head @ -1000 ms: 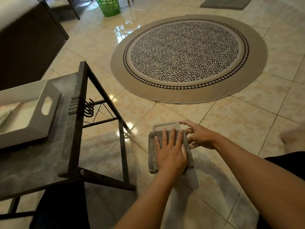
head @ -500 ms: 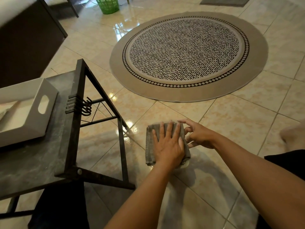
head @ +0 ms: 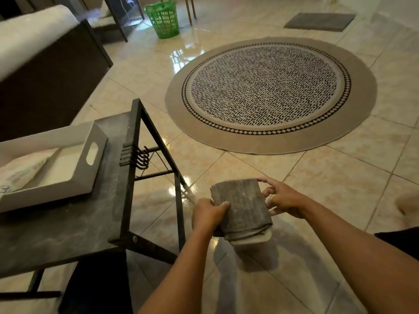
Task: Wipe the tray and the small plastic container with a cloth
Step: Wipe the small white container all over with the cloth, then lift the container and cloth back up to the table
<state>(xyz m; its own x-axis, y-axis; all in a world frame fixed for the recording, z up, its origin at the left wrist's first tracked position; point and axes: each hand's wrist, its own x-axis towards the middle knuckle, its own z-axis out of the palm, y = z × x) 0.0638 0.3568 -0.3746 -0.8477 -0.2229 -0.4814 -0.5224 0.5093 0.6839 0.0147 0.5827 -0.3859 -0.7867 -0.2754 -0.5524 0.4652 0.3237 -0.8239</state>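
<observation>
A folded grey cloth lies over the small plastic container, of which only the pale near rim shows below the cloth. My left hand grips the cloth's left edge, thumb on top. My right hand holds the container's right side, fingertips touching the cloth's far right corner. Both are held in the air above the floor. The white tray with a cut-out handle sits on the dark table at the left, with a pale object inside it.
A round patterned rug lies on the tiled floor ahead. A green basket stands at the back, a grey mat at the far right, a dark sofa at the left. Hooks hang on the table's frame.
My left hand went from lying flat on top of the cloth to gripping its left edge. The cloth now covers the container's top fully. The camera view tilted up.
</observation>
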